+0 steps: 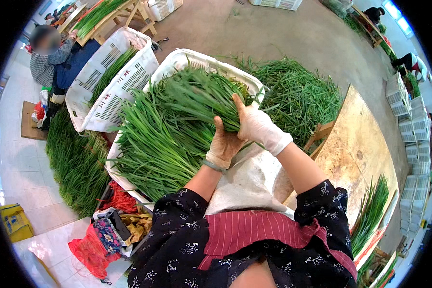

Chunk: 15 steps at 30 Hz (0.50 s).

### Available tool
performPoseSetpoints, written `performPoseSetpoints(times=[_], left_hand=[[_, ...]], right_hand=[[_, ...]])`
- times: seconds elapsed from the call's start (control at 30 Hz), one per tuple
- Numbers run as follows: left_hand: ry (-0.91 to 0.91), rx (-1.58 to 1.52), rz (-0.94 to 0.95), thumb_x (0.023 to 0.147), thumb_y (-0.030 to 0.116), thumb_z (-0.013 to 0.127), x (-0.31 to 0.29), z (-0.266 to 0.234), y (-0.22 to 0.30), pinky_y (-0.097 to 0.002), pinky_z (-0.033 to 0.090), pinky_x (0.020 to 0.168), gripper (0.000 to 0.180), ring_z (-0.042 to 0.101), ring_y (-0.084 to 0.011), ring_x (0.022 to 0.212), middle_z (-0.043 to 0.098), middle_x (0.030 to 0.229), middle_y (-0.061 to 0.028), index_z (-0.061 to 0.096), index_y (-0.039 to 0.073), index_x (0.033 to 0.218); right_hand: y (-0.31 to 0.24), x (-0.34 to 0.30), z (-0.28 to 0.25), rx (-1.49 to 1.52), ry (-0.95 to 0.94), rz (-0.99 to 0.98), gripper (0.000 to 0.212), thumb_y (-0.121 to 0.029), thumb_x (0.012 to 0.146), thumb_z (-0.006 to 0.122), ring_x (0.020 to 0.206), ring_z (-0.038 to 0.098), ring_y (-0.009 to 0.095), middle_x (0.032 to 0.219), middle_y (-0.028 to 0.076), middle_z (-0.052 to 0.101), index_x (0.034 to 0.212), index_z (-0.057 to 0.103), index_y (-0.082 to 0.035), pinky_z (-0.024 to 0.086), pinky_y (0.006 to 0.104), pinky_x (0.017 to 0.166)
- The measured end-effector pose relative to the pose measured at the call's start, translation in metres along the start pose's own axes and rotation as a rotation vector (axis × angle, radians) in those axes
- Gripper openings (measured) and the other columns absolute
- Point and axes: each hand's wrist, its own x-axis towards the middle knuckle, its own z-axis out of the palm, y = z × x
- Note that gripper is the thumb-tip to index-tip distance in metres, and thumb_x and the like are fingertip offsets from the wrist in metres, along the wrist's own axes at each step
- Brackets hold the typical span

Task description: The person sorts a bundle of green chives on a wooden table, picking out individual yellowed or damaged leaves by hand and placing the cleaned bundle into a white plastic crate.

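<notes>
A bunch of green chives (204, 96) lies across both of my gloved hands, over a white plastic crate (242, 76). My right hand (263, 128), in a pale glove, closes round the near right end of the bunch with its thumb on top. Just to its left, my left hand (224, 148), in a soiled glove, cups the same bunch from below with its thumb raised; its fingers are partly hidden. More long chives (153, 144) fill the crate beneath, their leaves hanging over the left rim. A white sheet (245, 180) covers my lap.
A second white crate (115, 89) stands at the left, near a seated person (48, 57). Chives are heaped on the floor (300, 91) beyond my right hand and along the left (72, 158). At right is a wooden table (365, 144) with a chive bundle (372, 216).
</notes>
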Motion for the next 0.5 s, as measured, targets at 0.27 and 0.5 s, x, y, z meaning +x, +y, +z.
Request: performPoseSetpoints(times=[0.27,0.5], left_hand=[[-0.279,-0.012,0.085,0.07,0.051,0.07,0.017,0.113,-0.024,-0.0397,0.032,0.106,0.081,0.041,-0.0211,0.123,0.044,0.133,-0.0046,0.036,0.013,0.134],[-0.479,0.082,-0.232,0.082,0.029,0.067,0.015,0.187,-0.107,-0.0353,0.039,0.099,0.057,0.048,-0.0166,0.114,0.051,0.124,-0.0014,0.043,0.01,0.129]], right_hand=[[-0.004,-0.099,-0.091,-0.157,0.522,-0.03,0.093,-0.009,0.064,0.071,0.086,0.061,0.037,0.101,0.022,0.057,0.142,0.02,-0.019,0.052,0.0424,0.069],[0.056,-0.217,-0.085,0.082,0.977,0.088,0.094,-0.001,0.062,0.073,0.107,0.054,0.037,0.123,0.02,0.05,0.141,0.024,-0.011,0.048,0.0381,0.084]])
